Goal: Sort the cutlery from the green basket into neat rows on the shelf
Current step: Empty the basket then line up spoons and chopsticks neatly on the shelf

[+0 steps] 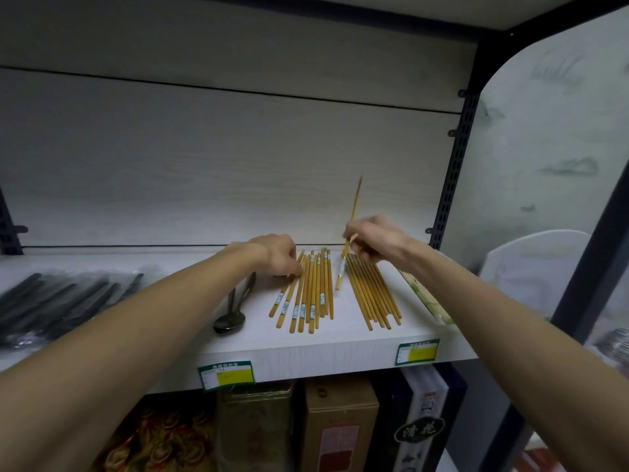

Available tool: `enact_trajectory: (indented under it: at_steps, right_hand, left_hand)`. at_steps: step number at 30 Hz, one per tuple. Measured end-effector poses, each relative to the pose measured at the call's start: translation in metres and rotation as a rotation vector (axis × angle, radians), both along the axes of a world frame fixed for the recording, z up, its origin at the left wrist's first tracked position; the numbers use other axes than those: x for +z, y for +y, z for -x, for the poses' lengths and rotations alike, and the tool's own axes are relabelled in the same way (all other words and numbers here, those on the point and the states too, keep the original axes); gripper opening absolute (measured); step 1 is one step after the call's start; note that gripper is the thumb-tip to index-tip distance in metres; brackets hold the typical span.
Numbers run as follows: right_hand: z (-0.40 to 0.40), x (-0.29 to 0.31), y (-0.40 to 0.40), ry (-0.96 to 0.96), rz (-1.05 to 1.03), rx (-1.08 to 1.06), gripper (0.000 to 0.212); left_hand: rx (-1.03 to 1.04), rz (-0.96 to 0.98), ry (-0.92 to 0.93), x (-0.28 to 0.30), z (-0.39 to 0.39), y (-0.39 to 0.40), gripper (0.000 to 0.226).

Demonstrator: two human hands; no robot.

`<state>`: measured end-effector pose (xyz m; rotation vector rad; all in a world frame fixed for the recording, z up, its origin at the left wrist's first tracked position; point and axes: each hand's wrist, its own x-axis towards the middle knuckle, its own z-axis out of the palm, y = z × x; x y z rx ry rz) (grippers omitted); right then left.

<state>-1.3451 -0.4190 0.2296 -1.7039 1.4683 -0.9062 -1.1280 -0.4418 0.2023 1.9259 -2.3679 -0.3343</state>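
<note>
Two groups of yellow wooden chopsticks lie on the white shelf [343, 338]. The left group [308, 294] carries small labels and fans out slightly; my left hand [277, 255] rests its fingertips on that group's far ends. The right group [372, 294] lies in a tighter row. My right hand [372, 238] pinches one chopstick [354, 212] tilted up, its tip toward the back wall and its lower end between the two groups. Dark metal spoons [229, 320] lie left of the chopsticks. No green basket is in view.
Black-handled cutlery in clear wrapping [64, 298] lies on the shelf's left part. A pale packet [427, 298] lies at the shelf's right end beside the dark upright post [456, 158]. Price tags [226, 374] hang on the front edge; boxes [340, 424] stand on the shelf below.
</note>
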Motion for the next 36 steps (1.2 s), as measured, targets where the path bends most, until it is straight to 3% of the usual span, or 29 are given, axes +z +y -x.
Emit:
enact_trajectory:
  at_steps: [2, 4, 8, 11, 20, 27, 32, 36]
  right_hand:
    - [0.008, 0.002, 0.001, -0.048, 0.131, 0.02, 0.018]
    - [0.012, -0.002, 0.003, 0.043, 0.257, 0.064, 0.012]
    - [0.014, -0.024, -0.002, 0.673, 0.509, 0.109, 0.02]
    - [0.01, -0.031, -0.005, 0.864, 0.398, 0.141, 0.028]
    - [-0.021, -0.043, -0.013, 0.756, 0.318, 0.097, 0.015]
    - [-0.03, -0.047, -0.018, 0.739, 0.266, 0.083, 0.02]
    - [-0.029, -0.047, -0.022, 0.693, 0.225, 0.08, 0.007]
    - [-0.03, -0.045, -0.023, 0.694, 0.186, 0.075, 0.011]
  left_hand:
    - [-0.005, 0.01, -0.001, -0.001, 0.0, 0.0, 0.035]
    - [-0.007, 0.014, -0.008, -0.001, 0.001, 0.0, 0.034]
    - [-0.008, 0.024, -0.042, -0.001, 0.003, 0.0, 0.032]
    - [-0.005, 0.029, -0.06, 0.0, 0.004, -0.002, 0.032]
    - [-0.001, 0.036, -0.061, -0.002, 0.006, 0.0, 0.035]
    - [0.01, 0.0, -0.061, -0.003, 0.006, 0.001, 0.043]
    - [0.02, -0.007, -0.053, -0.004, 0.006, 0.001, 0.045]
    - [0.029, -0.008, -0.06, -0.004, 0.008, 0.0, 0.046]
